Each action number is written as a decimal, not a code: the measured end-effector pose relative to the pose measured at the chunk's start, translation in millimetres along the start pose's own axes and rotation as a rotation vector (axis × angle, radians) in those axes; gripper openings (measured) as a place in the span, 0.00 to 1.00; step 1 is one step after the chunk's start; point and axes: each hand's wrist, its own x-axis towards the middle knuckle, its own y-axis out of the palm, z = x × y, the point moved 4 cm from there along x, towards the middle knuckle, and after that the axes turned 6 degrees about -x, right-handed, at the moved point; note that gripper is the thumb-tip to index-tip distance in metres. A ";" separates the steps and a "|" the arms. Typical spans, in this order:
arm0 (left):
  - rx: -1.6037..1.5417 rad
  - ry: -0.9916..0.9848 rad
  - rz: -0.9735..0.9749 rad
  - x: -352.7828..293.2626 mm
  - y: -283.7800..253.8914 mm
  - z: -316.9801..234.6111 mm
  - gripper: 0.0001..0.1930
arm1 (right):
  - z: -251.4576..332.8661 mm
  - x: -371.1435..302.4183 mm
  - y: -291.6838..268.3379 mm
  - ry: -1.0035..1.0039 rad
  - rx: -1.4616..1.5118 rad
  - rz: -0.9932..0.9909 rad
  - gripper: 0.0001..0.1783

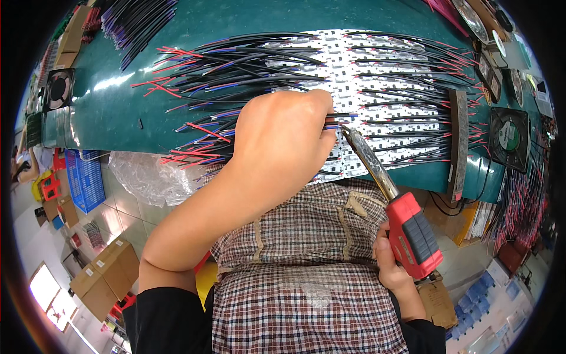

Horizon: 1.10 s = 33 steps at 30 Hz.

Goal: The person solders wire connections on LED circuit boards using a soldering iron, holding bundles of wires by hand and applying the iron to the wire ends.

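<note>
My left hand (284,130) is closed over the middle of a white panel of small circuit boards (335,50). Between its fingertips, a black-sheathed cable (339,117) with thin coloured wire ends points toward the board. From the lower right, my right hand (389,259) grips a soldering gun (413,235) by its red and black handle. The gun's dark metal tip meets the board just right of my left fingertips; the exact contact point is too small to make out. Rows of black cables (407,76) with red ends lie along the panel's right side.
More cables (236,65) fan out left of the panel. A dark bar (458,144) lies across the right-hand cables, beside a black fan (509,139). Another fan (59,88) stands far left on the green table (112,121). A cable bundle (138,26) lies at the back left.
</note>
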 end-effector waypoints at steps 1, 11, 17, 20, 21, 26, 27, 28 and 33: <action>-0.005 0.000 0.002 0.0 0.1 0.5 0.09 | 0.4 0.3 0.1 0.012 0.009 -0.003 0.08; -0.022 0.003 0.023 -0.4 1.7 -0.7 0.07 | -2.6 -1.9 -0.3 -0.048 -0.062 0.023 0.08; 0.028 0.022 0.043 0.8 2.1 -0.3 0.08 | -9.6 -4.0 -0.4 -0.035 -0.026 0.047 0.09; 0.029 0.030 0.049 1.9 2.6 -0.6 0.08 | -10.7 -7.5 -2.3 -0.037 -0.038 0.052 0.09; 0.029 0.030 0.049 2.1 2.5 -0.4 0.08 | -9.5 -8.6 -3.2 0.015 -0.022 0.029 0.10; 0.041 0.027 0.059 2.0 2.2 -1.1 0.08 | -11.2 -9.4 -2.6 0.090 0.025 0.026 0.11; 0.040 0.027 0.059 2.1 2.8 -1.0 0.08 | -14.8 -10.8 -2.5 0.081 0.012 0.036 0.12; 0.035 0.027 0.058 1.9 3.3 -0.9 0.08 | -16.5 -11.4 -2.2 0.072 -0.001 0.047 0.12; 0.040 0.020 0.058 0.8 3.1 -0.9 0.07 | -10.9 -8.6 -2.7 0.068 -0.011 0.057 0.12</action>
